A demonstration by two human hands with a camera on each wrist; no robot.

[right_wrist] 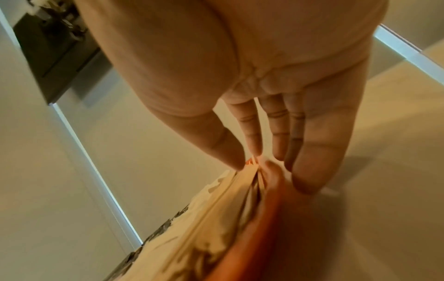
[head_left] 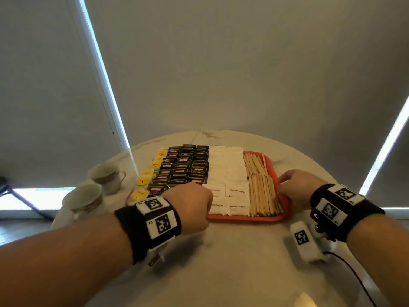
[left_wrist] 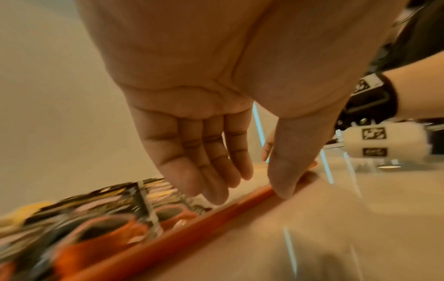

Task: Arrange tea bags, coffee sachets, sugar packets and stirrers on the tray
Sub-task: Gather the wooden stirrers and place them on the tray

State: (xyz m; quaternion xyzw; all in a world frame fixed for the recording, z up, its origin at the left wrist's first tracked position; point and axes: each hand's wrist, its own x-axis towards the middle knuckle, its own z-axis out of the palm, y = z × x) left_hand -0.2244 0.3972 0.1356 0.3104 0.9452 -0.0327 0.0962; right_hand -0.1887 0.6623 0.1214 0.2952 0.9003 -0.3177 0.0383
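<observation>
An orange tray (head_left: 243,218) lies on the round marble table (head_left: 221,262). It holds, from left to right, yellow tea bags (head_left: 145,180), black coffee sachets (head_left: 183,167), white sugar packets (head_left: 228,173) and wooden stirrers (head_left: 261,191). My left hand (head_left: 199,204) is at the tray's near edge. In the left wrist view, that hand (left_wrist: 250,190) has its thumb on the rim (left_wrist: 168,241) and its fingers straight above the sachets. My right hand (head_left: 290,189) is at the tray's right edge. Its straight fingers (right_wrist: 305,182) touch the rim (right_wrist: 271,218) beside the stirrers.
Two teacups (head_left: 106,176) (head_left: 85,198) stand on the table left of the tray. Bare marble lies between the tray and me. A black cable (head_left: 358,282) runs from the right wrist camera across the table's near right. Grey blinds hang behind the table.
</observation>
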